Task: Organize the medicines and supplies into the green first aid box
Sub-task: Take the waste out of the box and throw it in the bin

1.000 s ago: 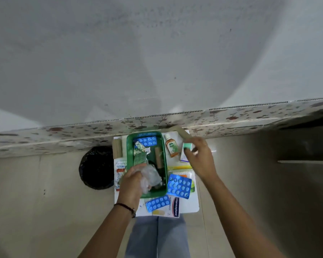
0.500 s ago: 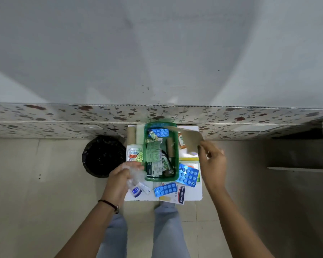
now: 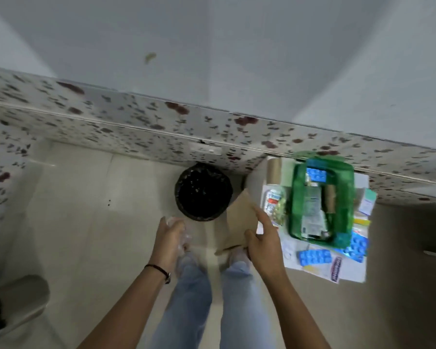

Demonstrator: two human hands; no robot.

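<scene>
Hands hang over the floor between a black bin (image 3: 203, 192) and a small white table (image 3: 351, 269). The left hand (image 3: 167, 241) is curled around a crumpled piece of clear plastic (image 3: 184, 239), just in front of the bin's near rim. The right hand (image 3: 261, 244) pinches a flat piece of brown cardboard (image 3: 239, 220) between thumb and fingers; the cardboard tilts up toward the bin and its far corner lies close to the bin's right side, beside the table's left edge. The green first aid box (image 3: 321, 201) stands open on the table toward its far edge, against the speckled wall band (image 3: 126, 122). Inside it lie a blue blister pack (image 3: 315, 174) at the far end, a pale printed sachet (image 3: 311, 204) in the middle and a brown roll (image 3: 330, 199) along the right wall. Another blue blister strip (image 3: 314, 256) lies on the table near its front edge, just before the box, with a larger blue pack (image 3: 358, 246) at the box's near right corner. A tube with red and blue print (image 3: 272, 201) lies along the table's left edge, beside the box. The view is blurred, so labels cannot be read.
</scene>
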